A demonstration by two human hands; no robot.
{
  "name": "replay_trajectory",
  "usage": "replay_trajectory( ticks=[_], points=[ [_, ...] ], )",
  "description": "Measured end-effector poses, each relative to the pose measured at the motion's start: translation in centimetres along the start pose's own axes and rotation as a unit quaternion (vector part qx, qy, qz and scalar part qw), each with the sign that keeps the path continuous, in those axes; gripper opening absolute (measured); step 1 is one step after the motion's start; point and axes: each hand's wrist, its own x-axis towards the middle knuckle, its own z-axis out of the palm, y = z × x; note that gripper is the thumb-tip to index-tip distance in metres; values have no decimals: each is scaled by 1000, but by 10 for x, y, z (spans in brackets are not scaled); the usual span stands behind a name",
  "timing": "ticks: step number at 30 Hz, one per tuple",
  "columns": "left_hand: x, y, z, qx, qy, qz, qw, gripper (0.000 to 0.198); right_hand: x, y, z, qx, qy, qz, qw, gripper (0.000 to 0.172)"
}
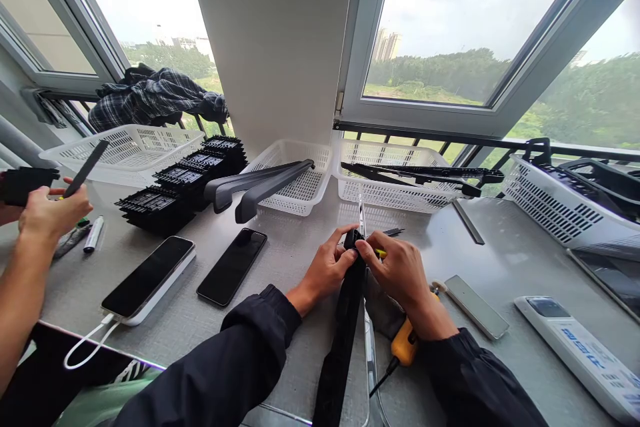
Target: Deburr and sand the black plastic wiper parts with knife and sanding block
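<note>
A long black wiper blade [345,327] lies lengthwise on the grey table in front of me, its far end between my hands. My left hand [325,270] grips that end from the left with fingers curled round it. My right hand [395,267] pinches the same end from the right; a thin yellow-tipped tool [381,253] shows by its fingers. A silver metal strip [361,213] sticks out beyond the blade's tip. A yellow-handled tool [406,340] lies under my right wrist.
Two phones [150,277] [233,265] lie at left, one on a white power bank. White baskets [300,177] [390,180] hold black wiper arms; black parts [183,180] are stacked beside them. Remote controls [583,350] lie at right. Another person's hands [53,213] hold black parts at far left.
</note>
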Motion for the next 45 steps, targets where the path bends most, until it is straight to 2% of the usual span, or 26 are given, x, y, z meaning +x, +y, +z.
replay_trajectory(
  ticks=[6, 19, 26, 35, 45],
  points=[
    [1, -2, 1, 1, 3, 6, 1000, 59, 0, 0, 4, 5, 10, 2, 1000, 72],
    [0, -5, 2, 49, -15, 31, 998, 53, 1, 3, 4, -5, -6, 22, 1000, 76],
    [0, -4, 3, 29, -29, 23, 999, 50, 1, 5, 5, -28, 10, 41, 999, 83],
    [0, -6, 2, 41, -34, 26, 998, 54, 2, 5, 3, -43, 1, 29, 999, 82],
    [0, -3, 2, 48, -12, 15, 999, 59, 1, 3, 2, -25, -27, -1, 999, 79]
  ],
)
